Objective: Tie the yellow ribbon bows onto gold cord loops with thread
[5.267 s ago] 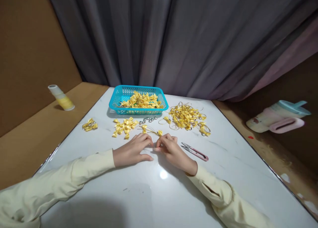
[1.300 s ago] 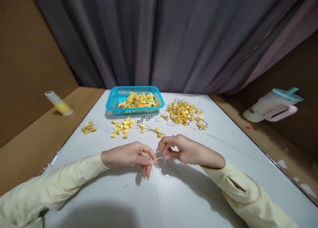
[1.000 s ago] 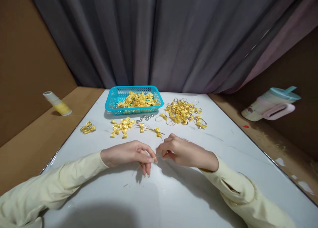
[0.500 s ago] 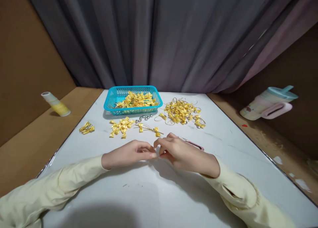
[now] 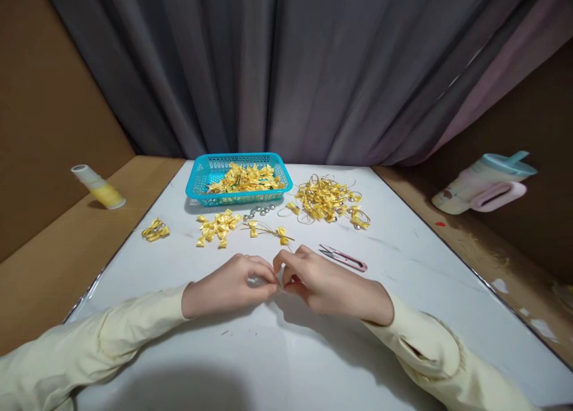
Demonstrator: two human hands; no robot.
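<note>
Fingertips of my left hand (image 5: pixel 235 284) and my right hand (image 5: pixel 316 279) meet in pinches over the middle of the white table (image 5: pixel 250 357). Whatever sits between them is too small or too hidden to make out. Just beyond lie two yellow bows on thin cords (image 5: pixel 268 232). To their left is a small heap of loose yellow bows (image 5: pixel 219 227), with several shiny round beads (image 5: pixel 258 211) behind. Pink-handled thread snips (image 5: pixel 344 258) rest beyond my right hand, blades pointing left.
A blue basket (image 5: pixel 239 199) holding yellow bows stands at the back. Right of it is a pile of corded bows (image 5: pixel 326 199); a small bundle (image 5: pixel 156 229) lies at left. A thread spool (image 5: pixel 98 187) and a lidded cup (image 5: pixel 483 184) stand on the side boards.
Both hands have shifted slightly toward me and left, still pinched together. The thread snips, partly covered by my right hand before, now show whole.
</note>
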